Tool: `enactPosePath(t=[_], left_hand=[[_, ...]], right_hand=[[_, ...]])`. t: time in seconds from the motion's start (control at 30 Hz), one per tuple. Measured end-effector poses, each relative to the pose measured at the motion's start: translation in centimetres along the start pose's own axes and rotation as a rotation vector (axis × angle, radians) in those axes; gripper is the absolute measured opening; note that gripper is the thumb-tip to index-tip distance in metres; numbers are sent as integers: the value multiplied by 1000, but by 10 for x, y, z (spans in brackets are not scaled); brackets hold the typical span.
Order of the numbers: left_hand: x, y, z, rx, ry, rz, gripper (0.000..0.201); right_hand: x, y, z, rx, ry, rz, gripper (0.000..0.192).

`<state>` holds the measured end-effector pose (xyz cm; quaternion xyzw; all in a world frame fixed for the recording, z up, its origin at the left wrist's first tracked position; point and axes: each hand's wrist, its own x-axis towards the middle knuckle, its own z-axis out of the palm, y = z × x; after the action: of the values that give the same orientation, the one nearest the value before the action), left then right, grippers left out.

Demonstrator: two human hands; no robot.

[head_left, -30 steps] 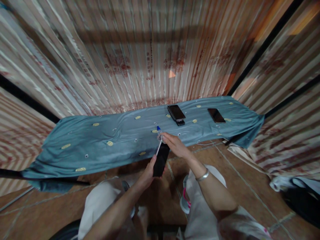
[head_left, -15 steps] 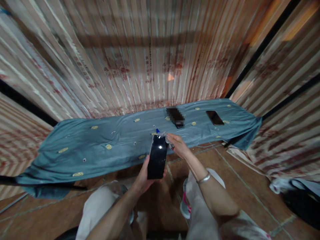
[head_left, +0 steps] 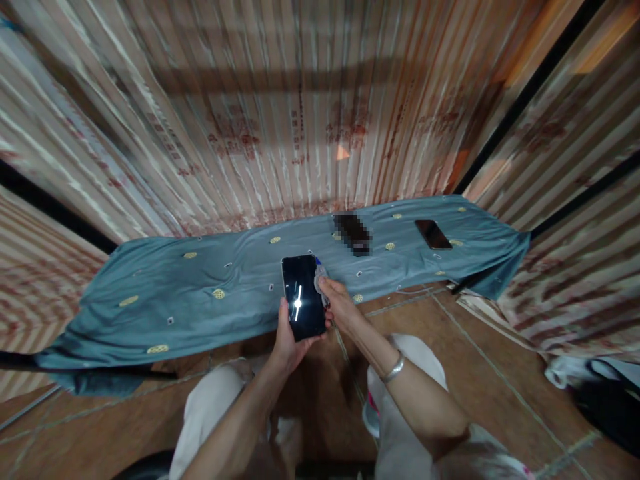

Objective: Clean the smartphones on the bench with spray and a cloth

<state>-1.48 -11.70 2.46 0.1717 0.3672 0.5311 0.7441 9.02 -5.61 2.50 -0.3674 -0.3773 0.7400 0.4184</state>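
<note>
A black smartphone with bright reflections on its dark screen is tilted up in my left hand, thumb along its left edge and fingers around the lower back. My right hand pinches a crumpled grey cloth against the phone's upper right edge. Just beyond the cloth shows a small blue piece; I cannot tell whether it belongs to the cloth or lies on the table. Another dark phone lies on the blue tablecloth to the right. A pixelated dark object rests nearer the middle.
The narrow table under the patterned cloth stands against a striped curtain. Black poles rise at the sides. Below is a brown tiled floor, and a black and white item lies at the far right.
The phone has shifted left and slightly up with my left hand. My right hand has moved the cloth from the top right corner down along the right edge.
</note>
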Motion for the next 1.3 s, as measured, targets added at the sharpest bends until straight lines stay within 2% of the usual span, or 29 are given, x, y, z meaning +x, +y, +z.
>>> enactPosePath(t=[0.1,0.2,0.27,0.37,0.57,0.7,0.83,0.97,1.07,1.17,1.3], left_hand=[[3,0,2,-24,87,11,69],[5,1,6,-103,188,80,56],[7,2,7,-154,250,131,49],[10,4,5,-165,274,174,47],[15,9,-2,-161,226,253,48],[18,14,-6,-181,267,291,46],[20,19,-9,-182,307,306,43],[19,23,-9,-164,278,288,44],[18,24,-6,-147,272,244,49],[18,22,-1,-138,244,237,50],[16,21,4,-115,118,222,51]], right_hand=[[1,3,0,-124,61,-98,46],[4,5,-4,-229,49,-267,46],[6,7,-6,-262,34,-330,46],[7,12,-6,-217,15,-298,45],[5,20,4,-50,5,-165,46],[0,24,10,56,-23,-85,43],[-6,28,14,134,-45,-7,45],[-11,32,16,156,-26,47,46],[-12,32,14,174,-8,57,48],[-12,26,9,146,-29,4,43],[-11,11,1,88,-57,-39,36]])
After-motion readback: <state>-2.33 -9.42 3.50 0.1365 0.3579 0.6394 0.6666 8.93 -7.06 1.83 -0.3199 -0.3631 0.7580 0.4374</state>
